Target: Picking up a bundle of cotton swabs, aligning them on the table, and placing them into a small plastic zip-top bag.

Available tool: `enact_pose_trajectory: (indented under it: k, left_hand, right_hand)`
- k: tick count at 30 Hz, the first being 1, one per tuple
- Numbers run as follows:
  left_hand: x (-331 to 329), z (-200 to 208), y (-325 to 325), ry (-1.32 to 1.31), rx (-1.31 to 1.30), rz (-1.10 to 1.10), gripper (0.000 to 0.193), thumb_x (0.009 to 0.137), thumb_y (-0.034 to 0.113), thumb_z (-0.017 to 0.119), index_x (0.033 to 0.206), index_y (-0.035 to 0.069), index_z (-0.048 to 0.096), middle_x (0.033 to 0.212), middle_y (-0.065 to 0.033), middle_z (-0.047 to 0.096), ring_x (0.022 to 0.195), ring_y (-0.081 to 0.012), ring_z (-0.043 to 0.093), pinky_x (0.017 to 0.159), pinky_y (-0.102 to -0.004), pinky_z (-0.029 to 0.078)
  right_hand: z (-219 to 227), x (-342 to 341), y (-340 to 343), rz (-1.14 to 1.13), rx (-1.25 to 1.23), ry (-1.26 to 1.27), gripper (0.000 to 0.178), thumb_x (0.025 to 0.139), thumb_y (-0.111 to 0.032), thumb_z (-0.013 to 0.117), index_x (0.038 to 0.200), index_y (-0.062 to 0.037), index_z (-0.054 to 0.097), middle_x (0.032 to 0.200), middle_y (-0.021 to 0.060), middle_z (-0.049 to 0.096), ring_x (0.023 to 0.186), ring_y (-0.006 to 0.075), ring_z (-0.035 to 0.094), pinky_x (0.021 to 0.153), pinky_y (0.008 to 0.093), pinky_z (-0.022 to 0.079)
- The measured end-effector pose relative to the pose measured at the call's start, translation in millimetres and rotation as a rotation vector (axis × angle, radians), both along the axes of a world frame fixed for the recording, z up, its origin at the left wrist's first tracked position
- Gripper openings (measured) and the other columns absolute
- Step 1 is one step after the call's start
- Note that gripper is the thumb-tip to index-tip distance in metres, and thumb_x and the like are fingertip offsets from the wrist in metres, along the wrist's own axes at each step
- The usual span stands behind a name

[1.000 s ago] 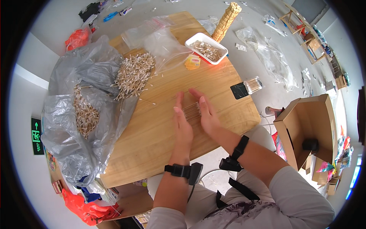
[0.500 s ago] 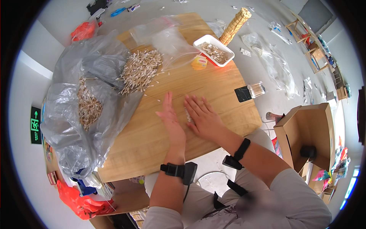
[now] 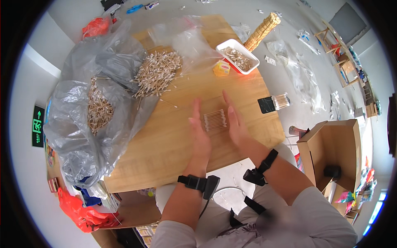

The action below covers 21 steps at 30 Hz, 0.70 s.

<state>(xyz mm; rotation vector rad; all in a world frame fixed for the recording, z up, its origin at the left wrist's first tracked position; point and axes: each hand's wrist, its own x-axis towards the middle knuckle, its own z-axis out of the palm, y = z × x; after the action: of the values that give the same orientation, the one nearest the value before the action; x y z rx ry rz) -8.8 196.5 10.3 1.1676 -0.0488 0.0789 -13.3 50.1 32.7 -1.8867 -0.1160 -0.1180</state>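
Note:
A small row of cotton swabs point(image 3: 215, 119) lies side by side on the wooden table point(image 3: 165, 153). My left hand point(image 3: 199, 128) stands on edge at the row's left end, fingers stretched out and pointing away from me. On the other side, my right hand point(image 3: 235, 122) is also upright on its edge, palm facing the swabs, fingers straight. Neither hand holds anything. Farther left a loose heap of cotton swabs point(image 3: 159, 72) spreads over the table, with one stray swab point(image 3: 168, 103) near it.
A grey plastic bag point(image 3: 120, 62) with more swabs point(image 3: 99, 109) covers the table's left side. A white tray of swabs point(image 3: 236, 58), yellow packets point(image 3: 221, 68) and a clear bag point(image 3: 190, 43) lie at the back. A swab pack point(image 3: 273, 103) overhangs the right edge, near a cardboard box point(image 3: 331, 153).
My right hand has lifted off the swabs, turned on edge and shifted right, uncovering the row. My left hand has moved slightly right, closer to the row's left end.

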Motion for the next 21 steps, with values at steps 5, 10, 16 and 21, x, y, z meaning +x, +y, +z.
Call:
enact_pose_trajectory:
  k: [5,10,16,21]
  left_hand:
    - [4,-4,-10,0.001,0.005,-0.014,0.082,0.108,0.061,0.009,0.161,0.001,0.027,0.168,-0.0161,0.028,0.157,-0.0276,0.017,0.128,-0.0398,0.008]
    - [4,-9,-18,0.009,0.018,-0.030,0.082,0.108,0.061,0.010,0.160,0.001,0.028,0.167,-0.0153,0.028,0.157,-0.0282,0.019,0.127,-0.0400,0.009]
    - [6,-11,-17,0.000,0.045,-0.068,0.082,0.108,0.062,0.011,0.160,0.001,0.029,0.167,-0.0146,0.029,0.156,-0.0287,0.021,0.127,-0.0403,0.011]
    - [9,-11,2,-0.344,0.822,-0.096,0.052,0.111,0.027,0.037,0.155,0.000,0.039,0.155,-0.0219,0.046,0.148,-0.0381,0.038,0.123,-0.0463,0.025]
  right_hand:
    - [-19,10,3,-0.054,0.286,0.072,0.058,0.113,-0.037,0.025,0.161,-0.0026,0.029,0.164,0.0210,0.034,0.154,0.0326,0.029,0.125,0.0394,0.021]
    - [-20,5,15,-0.022,0.214,0.062,0.059,0.113,-0.038,0.025,0.160,-0.0017,0.030,0.164,0.0206,0.034,0.155,0.0322,0.027,0.126,0.0392,0.020]
    - [0,3,2,-0.010,0.254,0.105,0.057,0.110,-0.027,0.041,0.160,-0.0024,0.030,0.163,0.0206,0.035,0.153,0.0335,0.030,0.125,0.0404,0.023]
    - [2,-9,-40,0.091,-0.385,-0.113,0.081,0.093,-0.016,0.070,0.161,-0.0034,0.027,0.163,0.0205,0.034,0.151,0.0334,0.034,0.125,0.0436,0.025]
